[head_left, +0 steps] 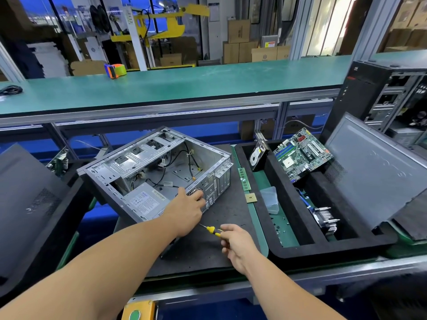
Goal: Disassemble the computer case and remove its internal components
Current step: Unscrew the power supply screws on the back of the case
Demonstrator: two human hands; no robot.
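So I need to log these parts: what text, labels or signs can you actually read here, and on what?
Nothing reads clearly.
Power supply label in the open case: print too small.
Hard drive label: blurred.
Motherboard: markings too small.
Yellow warning sign at the back: unreadable.
Cardboard box print: blurred.

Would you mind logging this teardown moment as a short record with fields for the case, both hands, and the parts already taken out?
case: open computer case on the dark mat, power supply and cables inside
left hand: left hand on the case's rear panel
right hand: right hand holds a yellow-handled screwdriver
removed parts: motherboard, hard drive, heatsink in the foam tray; RAM stick beside it
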